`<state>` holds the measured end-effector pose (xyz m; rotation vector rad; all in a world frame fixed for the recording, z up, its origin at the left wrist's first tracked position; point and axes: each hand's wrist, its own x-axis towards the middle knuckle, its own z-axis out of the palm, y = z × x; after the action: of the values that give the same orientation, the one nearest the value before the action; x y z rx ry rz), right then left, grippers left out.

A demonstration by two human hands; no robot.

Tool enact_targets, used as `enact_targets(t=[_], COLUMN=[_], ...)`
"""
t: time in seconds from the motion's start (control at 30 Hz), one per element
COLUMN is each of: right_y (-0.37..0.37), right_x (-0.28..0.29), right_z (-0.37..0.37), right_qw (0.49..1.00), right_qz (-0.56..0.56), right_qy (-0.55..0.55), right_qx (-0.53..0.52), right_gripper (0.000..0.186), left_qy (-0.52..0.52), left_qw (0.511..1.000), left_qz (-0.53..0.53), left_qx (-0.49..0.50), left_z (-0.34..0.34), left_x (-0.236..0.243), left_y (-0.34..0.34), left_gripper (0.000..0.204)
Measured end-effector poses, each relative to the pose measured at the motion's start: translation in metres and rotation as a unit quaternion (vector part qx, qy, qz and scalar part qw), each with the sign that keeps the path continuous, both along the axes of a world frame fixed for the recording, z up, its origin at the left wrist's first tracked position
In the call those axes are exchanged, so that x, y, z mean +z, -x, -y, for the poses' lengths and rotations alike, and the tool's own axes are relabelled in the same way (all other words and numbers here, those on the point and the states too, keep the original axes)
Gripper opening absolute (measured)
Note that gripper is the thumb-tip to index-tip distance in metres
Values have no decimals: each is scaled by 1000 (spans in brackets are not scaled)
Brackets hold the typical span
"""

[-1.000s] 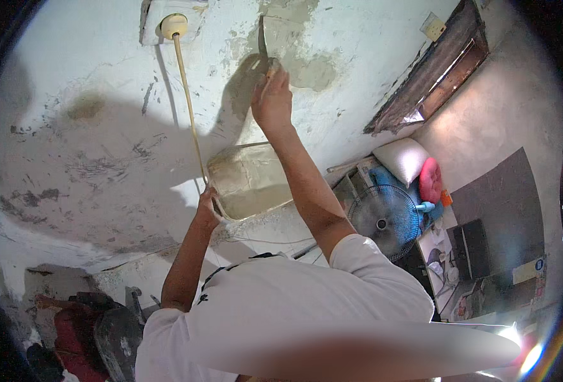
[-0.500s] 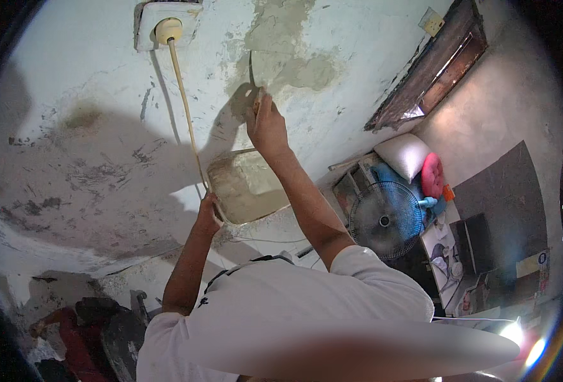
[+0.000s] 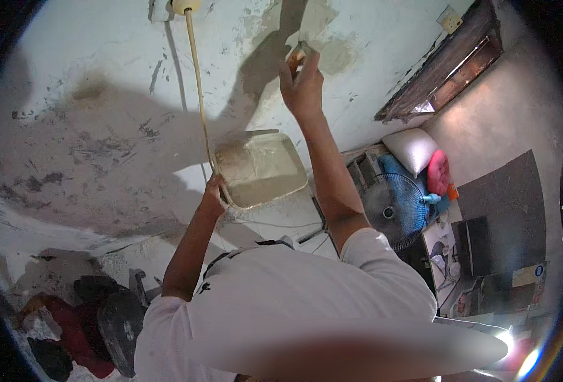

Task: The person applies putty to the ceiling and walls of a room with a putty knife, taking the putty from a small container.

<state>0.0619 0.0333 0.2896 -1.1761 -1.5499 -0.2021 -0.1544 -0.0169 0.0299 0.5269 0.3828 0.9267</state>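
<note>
My left hand [image 3: 214, 194] grips the rectangular plastic basin [image 3: 268, 200] by its rim; above that basin, my right hand [image 3: 305, 89] clasps a putty knife [image 3: 295, 59] near the wall's [image 3: 364, 38] grey patch [image 3: 343, 56].

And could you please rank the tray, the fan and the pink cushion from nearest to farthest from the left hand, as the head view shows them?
1. Tray: held at its left edge by the left hand.
2. Fan: to the right of the tray.
3. Pink cushion: farther right, above the fan in the picture.
</note>
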Motion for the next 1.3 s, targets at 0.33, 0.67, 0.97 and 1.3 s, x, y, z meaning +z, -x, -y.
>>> enact_targets(t=[0.33, 0.67, 0.97, 1.3], right_y=[5, -13, 13, 8], right_x=[-70, -122, -79, -85], right_z=[-5, 38, 6, 6], right_qw=[971, 982, 963, 966], right_qz=[141, 78, 177, 156], right_qy=[147, 167, 184, 194], right_qx=[-126, -29, -83, -72], right_gripper=[45, 64, 51, 51], left_qy=[-1, 34, 56, 34], left_qw=[1000, 998, 996, 999], left_qz=[-11, -56, -43, -16], left_qx=[11, 17, 53, 34], left_z=[15, 24, 31, 15], left_x=[16, 13, 5, -43], left_y=[6, 6, 8, 20], left_gripper=[62, 69, 58, 77])
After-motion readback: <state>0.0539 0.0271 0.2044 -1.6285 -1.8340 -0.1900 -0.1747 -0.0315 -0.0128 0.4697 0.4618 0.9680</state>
